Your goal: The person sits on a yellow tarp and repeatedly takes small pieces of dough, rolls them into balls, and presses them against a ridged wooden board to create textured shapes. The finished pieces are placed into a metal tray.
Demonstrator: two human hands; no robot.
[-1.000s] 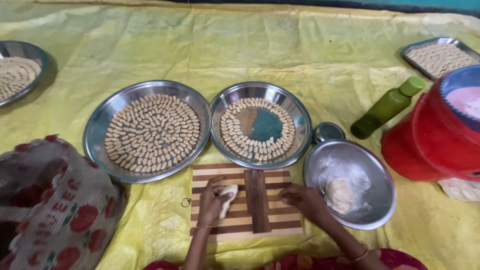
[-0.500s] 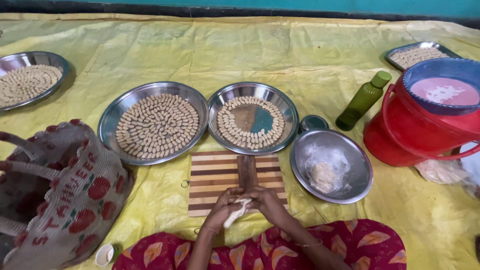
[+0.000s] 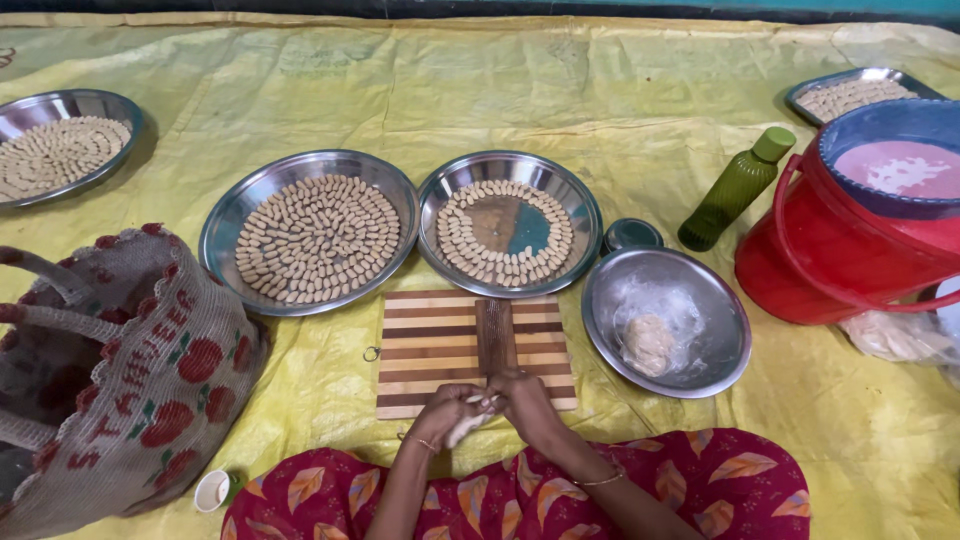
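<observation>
Striped brown-cream board; yellow sheet; red bucket.

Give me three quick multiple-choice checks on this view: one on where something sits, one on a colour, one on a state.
1. Where is the dough lump?
A. in the steel bowl right of the striped board
B. on the board
C. in the red bucket

2. What colour is the bottle?
A. blue
B. green
C. white

3. How full is the tray just behind the board?
A. fully covered
B. bare
C. pieces ring the edge, centre bare

Answers: 1 A, the lump lies in the bowl. 2 B, body and cap are green. 3 C, shiny metal shows in the middle.
</observation>
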